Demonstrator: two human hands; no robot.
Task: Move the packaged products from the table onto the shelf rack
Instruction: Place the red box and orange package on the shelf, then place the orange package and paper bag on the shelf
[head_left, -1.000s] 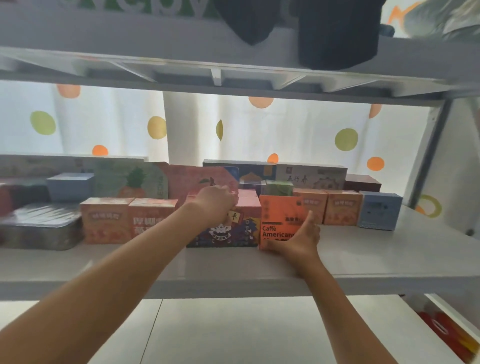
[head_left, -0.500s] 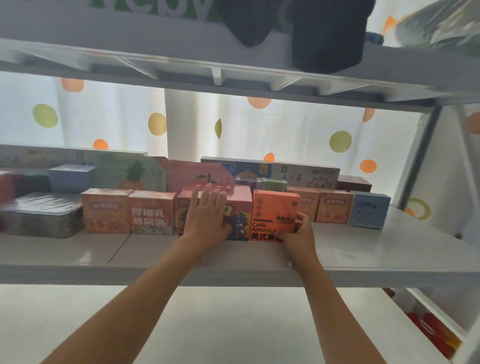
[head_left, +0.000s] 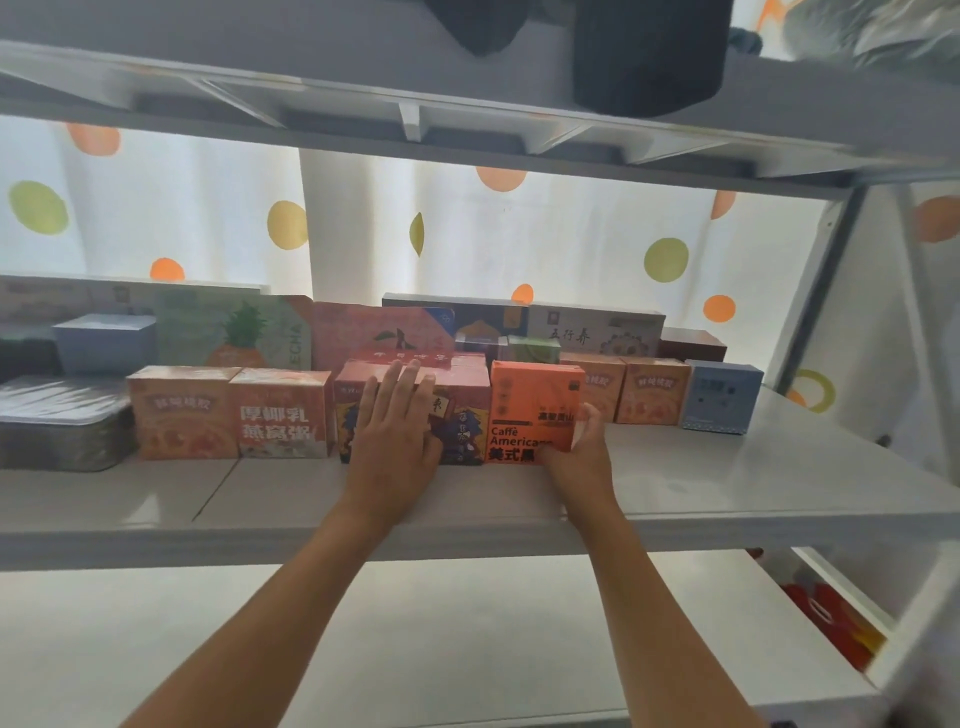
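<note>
Orange, the coffee box (head_left: 535, 410) stands upright on the shelf (head_left: 727, 483), front row, touching the red box (head_left: 457, 415) on its left. My right hand (head_left: 579, 457) grips its lower right corner, thumb curled up the side edge. My left hand (head_left: 395, 441) lies flat against the red box's front, fingers straight and holding nothing. Left of that stand 2 more orange boxes (head_left: 228, 413), then a tin (head_left: 62, 421). Right of the coffee box sit 2 small orange cartons (head_left: 652, 389) and a blue box (head_left: 722, 397). A dotted curtain (head_left: 571, 244) hangs behind.
</note>
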